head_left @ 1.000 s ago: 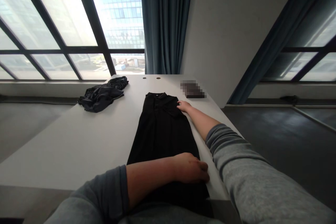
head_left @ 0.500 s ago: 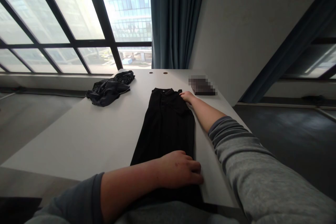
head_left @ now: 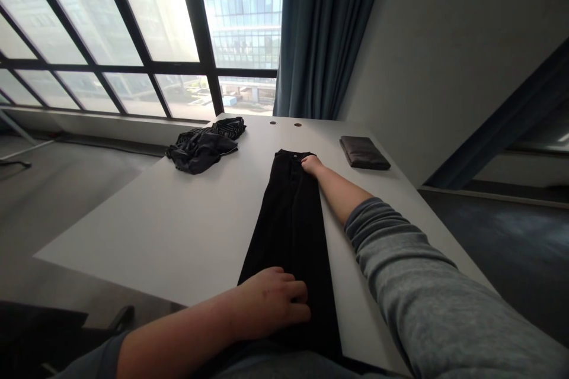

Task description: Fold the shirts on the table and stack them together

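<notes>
Black trousers (head_left: 288, 219) lie lengthwise on the white table (head_left: 178, 225), waistband at the far end and legs toward me. At the waistband, near the button, my right hand (head_left: 312, 164) pinches the cloth with closed fingers. Closer to my body, my left hand (head_left: 275, 299) rests across the legs, its fingers curled down on the cloth; the fingertips are mostly hidden. The lower ends of the legs pass under my left forearm and out of sight.
Crumpled dark clothes (head_left: 202, 148) lie at the table's far left. A folded dark brown cloth item (head_left: 364, 153) sits at the right edge. Two round inserts are set in the tabletop's far end. Beyond it hangs a blue curtain (head_left: 329, 41) beside the windows.
Both hands have moved left across the trousers, bringing the right-hand side inward. The waistband looks narrower now. My view has also shifted, so the table sits farther right.
</notes>
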`<state>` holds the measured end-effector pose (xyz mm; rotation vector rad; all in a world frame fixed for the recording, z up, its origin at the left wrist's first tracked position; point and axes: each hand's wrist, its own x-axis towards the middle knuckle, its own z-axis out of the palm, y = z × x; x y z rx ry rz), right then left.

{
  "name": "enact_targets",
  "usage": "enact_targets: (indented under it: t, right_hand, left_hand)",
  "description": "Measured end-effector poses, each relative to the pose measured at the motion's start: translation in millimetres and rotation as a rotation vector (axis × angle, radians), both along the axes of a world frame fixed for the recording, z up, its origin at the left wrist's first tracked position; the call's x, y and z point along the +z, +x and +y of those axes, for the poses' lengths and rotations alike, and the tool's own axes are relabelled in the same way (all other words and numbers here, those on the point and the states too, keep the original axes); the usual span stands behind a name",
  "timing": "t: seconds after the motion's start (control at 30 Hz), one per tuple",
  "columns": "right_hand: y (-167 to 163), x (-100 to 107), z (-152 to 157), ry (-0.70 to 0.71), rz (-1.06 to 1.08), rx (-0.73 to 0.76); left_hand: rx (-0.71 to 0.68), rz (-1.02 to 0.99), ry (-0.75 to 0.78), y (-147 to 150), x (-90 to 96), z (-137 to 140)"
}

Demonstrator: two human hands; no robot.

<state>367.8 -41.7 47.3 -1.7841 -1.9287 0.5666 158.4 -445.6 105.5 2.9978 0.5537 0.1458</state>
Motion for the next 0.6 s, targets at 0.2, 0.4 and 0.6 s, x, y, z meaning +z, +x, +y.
enact_targets:
  t: [0.2, 0.4, 0.6]
  right_hand:
    - [-9, -22, 2, -0.029, -0.156, 0.015]
    - [-6, -40, -1, 0.017, -0.295, 0.046]
    - [-5, -48, -2, -0.034, -0.372, 0.023]
  left_hand:
    - [0.005, 0.006, -0.067, -17, -11.5, 4]
    - [-0.026, -0.052, -0.33, -26, -17.0, 8]
    - [0.377, -0.177, -0.277, -17, -44.6, 8]
